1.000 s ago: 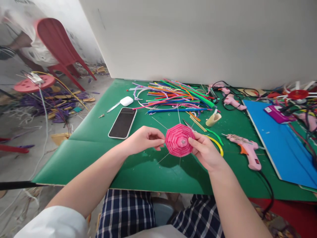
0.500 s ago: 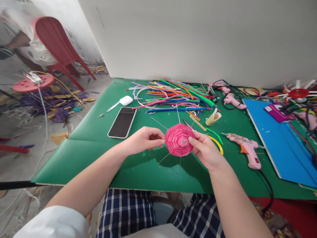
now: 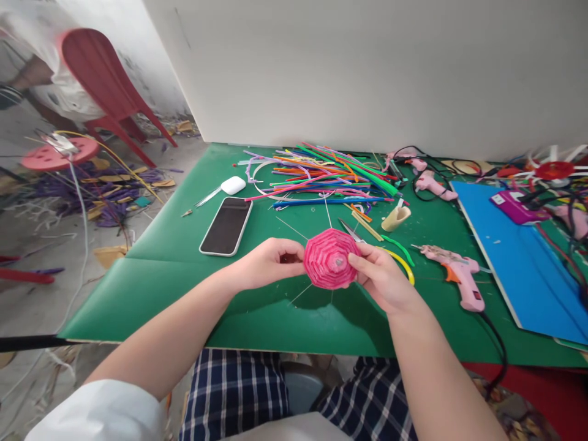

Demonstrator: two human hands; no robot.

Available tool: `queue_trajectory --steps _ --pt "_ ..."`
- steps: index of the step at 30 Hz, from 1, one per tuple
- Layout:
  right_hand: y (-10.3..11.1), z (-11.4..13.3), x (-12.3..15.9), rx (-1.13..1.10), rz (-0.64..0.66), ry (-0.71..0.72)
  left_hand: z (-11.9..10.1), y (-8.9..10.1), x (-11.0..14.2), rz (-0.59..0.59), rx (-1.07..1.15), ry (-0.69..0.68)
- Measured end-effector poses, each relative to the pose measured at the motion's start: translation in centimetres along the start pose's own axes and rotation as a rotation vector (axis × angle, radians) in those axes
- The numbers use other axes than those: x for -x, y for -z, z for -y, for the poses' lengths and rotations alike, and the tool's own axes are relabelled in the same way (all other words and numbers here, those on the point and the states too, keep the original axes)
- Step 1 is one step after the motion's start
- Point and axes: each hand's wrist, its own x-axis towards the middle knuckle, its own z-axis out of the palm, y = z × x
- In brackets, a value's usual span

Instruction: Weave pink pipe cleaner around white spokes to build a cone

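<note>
Held a little above the table is a pink woven disc [image 3: 324,269], many-sided, ridged in rings of fuzzy pipe cleaner, with thin pale wires sticking out around it like spokes. My right hand [image 3: 379,272] grips its right edge, thumb on top near the raised centre and fingers underneath. At the left edge, my left hand [image 3: 275,263] pinches the rim between thumb and fingers; the exact strand or wire there is hidden. Just behind the disc lie scissors [image 3: 350,230], partly covered by it. A yellow pipe cleaner [image 3: 404,267] curves beside my right hand.
Several coloured pipe cleaners [image 3: 321,174] lie heaped at the back of the green table [image 3: 160,294]. A phone [image 3: 226,226] and white earbud case [image 3: 233,185] are on the left. At right are a pink glue gun [image 3: 454,272], bamboo cup [image 3: 395,217] and blue board [image 3: 519,257].
The disc has shifted slightly left. My left fingers have drawn in closer against its rim, while my right hand keeps its grip.
</note>
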Motion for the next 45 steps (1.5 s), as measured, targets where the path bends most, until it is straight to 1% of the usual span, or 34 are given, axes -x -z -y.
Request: queue_trajectory --steps 3,7,12,14,18,22,24,26,29,32,37,45 --pt "0.19 -0.07 -0.11 0.010 -0.010 -0.005 -0.04 0.37 0.13 0.011 -0.047 0.004" --pt "0.42 -0.09 -0.21 0.015 -0.001 0.011 -0.29 0.65 0.29 0.009 0.014 0.117" --pt "0.40 -0.02 -0.23 0.015 -0.015 0.017 -0.50 0.53 0.09 -0.068 0.059 0.151" --pt "0.34 -0.03 -0.24 0.011 -0.012 0.012 -0.42 0.42 -0.02 -0.077 0.080 0.159" --pt "0.37 -0.11 -0.30 0.018 -0.006 0.008 -0.25 0.32 -0.09 -0.050 0.122 0.164" --pt "0.59 -0.15 -0.36 0.034 -0.010 0.000 -0.57 0.47 -0.07 -0.008 0.140 0.168" --pt "0.66 -0.15 -0.40 0.034 -0.011 0.001 -0.81 0.58 -0.05 0.016 0.119 0.187" --pt "0.69 -0.15 -0.42 0.033 -0.012 0.005 -0.92 0.67 -0.06 0.013 0.075 0.202" --pt "0.67 -0.17 -0.43 0.031 -0.006 0.009 -0.75 0.70 -0.13 -0.026 0.026 0.169" --pt "0.65 -0.18 -0.40 0.025 0.000 0.011 -0.45 0.66 -0.20 -0.052 0.023 0.131" --pt "0.52 -0.07 -0.25 0.033 0.013 0.020 -0.27 0.61 -0.15 -0.090 0.030 0.108" --pt "0.41 0.05 -0.07 0.051 0.017 0.023 -0.43 0.57 -0.13 -0.117 0.017 0.091"
